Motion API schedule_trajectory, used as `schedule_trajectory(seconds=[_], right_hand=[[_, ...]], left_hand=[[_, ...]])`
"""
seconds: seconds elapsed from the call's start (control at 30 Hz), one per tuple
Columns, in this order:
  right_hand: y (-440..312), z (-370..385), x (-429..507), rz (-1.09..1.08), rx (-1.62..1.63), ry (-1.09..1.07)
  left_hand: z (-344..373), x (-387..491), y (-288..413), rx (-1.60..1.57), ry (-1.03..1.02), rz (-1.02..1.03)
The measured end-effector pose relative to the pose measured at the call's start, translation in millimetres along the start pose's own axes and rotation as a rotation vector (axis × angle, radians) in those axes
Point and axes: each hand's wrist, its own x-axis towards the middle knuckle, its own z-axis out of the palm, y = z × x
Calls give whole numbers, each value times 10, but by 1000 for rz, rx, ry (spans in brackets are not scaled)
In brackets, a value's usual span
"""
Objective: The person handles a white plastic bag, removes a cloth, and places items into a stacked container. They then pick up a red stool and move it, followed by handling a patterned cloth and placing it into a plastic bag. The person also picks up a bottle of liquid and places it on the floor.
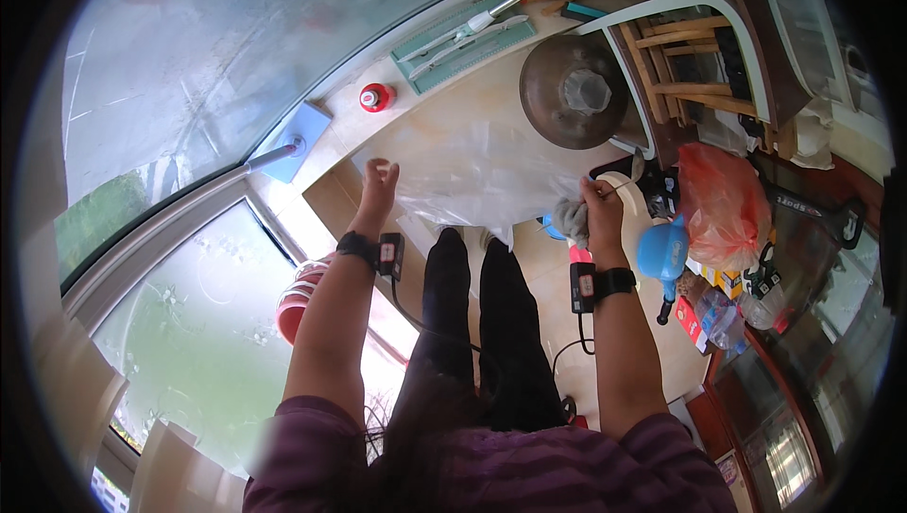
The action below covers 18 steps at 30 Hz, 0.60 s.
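My right hand (604, 219) grips a thin-handled metal utensil that looks like a ladle (638, 166), its bowl end pointing away from me. A bunched grey cloth (570, 221) sits against the left side of that hand, around or beside the handle. Raised on the other side, my left hand (380, 190) has its fingers apart and appears to hold nothing. Near its fingertips begins a clear plastic sheet or bag (482, 173), which spreads across the floor in front of my feet.
Along the window ledge are a blue flat mop head (294, 144), a red-capped bottle (377, 97) and a green mop head (464, 42). A round metal lid or pan (570, 91) lies ahead. Rightward stand a red plastic bag (726, 205) and a blue watering can (662, 251); a pink bucket (294, 314) stands left.
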Motion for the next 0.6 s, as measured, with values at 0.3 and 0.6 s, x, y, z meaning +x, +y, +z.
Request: schedule_trajectory(seconds=[0.3,0.6], right_hand=[[1,441,-111,-1,-5,-189],[57,477,-56,10,45,-117]], left_hand=[[-88,1132,552,527,245,218],[-227,1450,354,417,134,309]])
